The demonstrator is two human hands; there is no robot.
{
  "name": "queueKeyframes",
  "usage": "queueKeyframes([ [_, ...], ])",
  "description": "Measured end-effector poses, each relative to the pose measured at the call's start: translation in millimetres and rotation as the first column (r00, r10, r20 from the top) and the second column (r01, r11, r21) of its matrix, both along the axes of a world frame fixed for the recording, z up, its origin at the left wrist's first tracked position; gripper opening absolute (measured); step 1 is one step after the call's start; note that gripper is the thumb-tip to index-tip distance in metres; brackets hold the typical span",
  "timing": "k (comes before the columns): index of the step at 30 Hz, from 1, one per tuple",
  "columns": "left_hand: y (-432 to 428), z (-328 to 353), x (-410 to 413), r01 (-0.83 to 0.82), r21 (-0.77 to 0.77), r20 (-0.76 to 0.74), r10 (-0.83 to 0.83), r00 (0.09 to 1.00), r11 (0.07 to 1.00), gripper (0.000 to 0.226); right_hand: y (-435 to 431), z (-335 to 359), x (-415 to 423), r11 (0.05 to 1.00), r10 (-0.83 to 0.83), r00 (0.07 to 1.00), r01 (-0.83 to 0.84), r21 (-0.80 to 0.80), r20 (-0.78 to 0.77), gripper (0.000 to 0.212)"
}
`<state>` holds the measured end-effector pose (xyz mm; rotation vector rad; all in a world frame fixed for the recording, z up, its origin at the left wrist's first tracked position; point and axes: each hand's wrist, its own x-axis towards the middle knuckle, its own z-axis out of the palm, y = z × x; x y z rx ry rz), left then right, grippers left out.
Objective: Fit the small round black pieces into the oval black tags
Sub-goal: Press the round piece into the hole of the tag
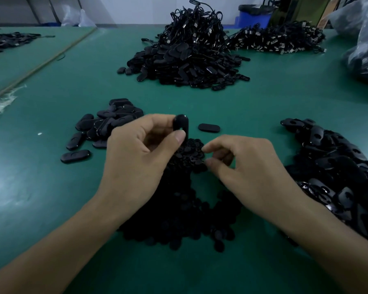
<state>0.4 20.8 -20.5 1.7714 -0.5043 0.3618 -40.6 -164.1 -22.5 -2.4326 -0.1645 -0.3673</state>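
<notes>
My left hand [136,160] pinches an oval tag [180,124]; my right hand [249,166] nips at round pieces [189,152] (grip unclear); plastic bag [366,45] holds black parts.

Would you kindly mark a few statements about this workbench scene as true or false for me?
1. The left hand holds an oval tag upright. True.
2. The right hand lies flat on the green table. False: its fingers are curled, with the tips at the pile of small round pieces.
3. A lone oval tag lies on the table just beyond the hands. True.
4. The bin at the back is red. False: it is blue.
</notes>
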Motion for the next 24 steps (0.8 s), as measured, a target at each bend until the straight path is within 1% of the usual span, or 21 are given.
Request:
queueKeyframes([
  [2, -0.4, -1.0, 0.4, 0.008, -0.037, -0.033, -0.010, 0.999, 0.999, 0.024, -2.0, -0.8, 1.5, 0.985, -0.005, 0.999, -0.002, -0.174, -0.042, 0.016],
  [3, -0.9, -1.4, 0.3, 0.021, -0.056, -0.050, -0.024, 0.998, 0.998, 0.025, -2.1, -0.3, 1.9, 0.976, 0.000, 0.998, -0.014, -0.216, -0.065, 0.017],
  [7, -1.6, -1.3, 0.3, 0.038, -0.055, -0.065, -0.042, 0.997, 0.998, 0.034, 1.2, 4.0, 1.5, 0.971, 0.026, 0.996, -0.046, -0.236, -0.090, 0.014],
  [10, 0.2, -2.6, 1.7, 0.016, -0.023, -0.075, -0.018, 0.997, 1.000, 0.042, 1.1, 4.0, 2.6, 0.971, 0.015, 0.995, -0.038, -0.236, -0.099, 0.013],
  [12, 0.9, -3.7, 2.5, 0.011, -0.021, -0.082, -0.013, 0.997, 1.000, 0.043, 0.5, 2.6, 4.0, 0.971, 0.023, 0.995, -0.045, -0.235, -0.099, 0.012],
  [14, 0.8, -5.1, 3.2, 0.016, -0.028, -0.094, -0.018, 0.995, 0.999, 0.041, -0.4, 1.2, 4.5, 0.980, 0.034, 0.996, -0.049, -0.194, -0.076, 0.008],
  [17, 1.3, -7.1, 3.3, 0.022, -0.015, -0.095, -0.024, 0.995, 1.000, 0.037, -0.8, 0.6, 4.1, 0.997, 0.032, 0.999, -0.033, -0.072, -0.020, 0.004],
  [21, 2.4, -7.0, 2.4, 0.053, 0.029, -0.071, -0.051, 0.996, 0.998, 0.039, 2.1, 2.4, 2.2, 0.992, 0.071, 0.997, -0.072, 0.100, 0.009, 0.014],
  [24, 1.9, -7.8, 2.6, 0.051, 0.037, -0.082, -0.048, 0.995, 0.998, 0.040, 3.8, 4.4, 1.4, 0.985, 0.089, 0.995, -0.094, 0.144, 0.043, 0.016],
])
